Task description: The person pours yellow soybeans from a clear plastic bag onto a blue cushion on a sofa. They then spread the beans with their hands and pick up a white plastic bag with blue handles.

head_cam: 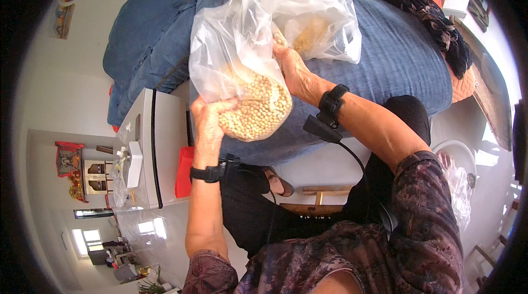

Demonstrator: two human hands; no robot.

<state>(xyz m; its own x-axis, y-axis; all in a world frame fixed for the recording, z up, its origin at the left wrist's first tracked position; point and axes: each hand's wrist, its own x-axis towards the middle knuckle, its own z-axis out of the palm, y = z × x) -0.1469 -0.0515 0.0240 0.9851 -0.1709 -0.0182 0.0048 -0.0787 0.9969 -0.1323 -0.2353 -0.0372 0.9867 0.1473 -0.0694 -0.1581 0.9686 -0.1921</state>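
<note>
A clear plastic bag (pixel 225 46) hangs tilted in front of me, with a mass of round, pale yellow dried beans (pixel 260 106), apparently soybeans, in its lower end. My left hand (pixel 208 121) grips the bag's left side, thumb across the front of the beans. On the other side my right hand (pixel 293 69) grasps the plastic at the bag's right edge; its fingertips are partly hidden by the film. Just beyond that hand lies a second clear plastic bag (pixel 344 42) on the blue cover, with a smaller yellowish heap (pixel 311 36) showing blurred through it.
A blue fabric cover (pixel 396 51) spreads under the bags. At left stands a white cabinet (pixel 171 137) with a white tray (pixel 134 164); a red bag (pixel 184 172) is beside it. A dark patterned cloth (pixel 429 18) lies at right. Near my right side is a white basin (pixel 458 149) holding plastic.
</note>
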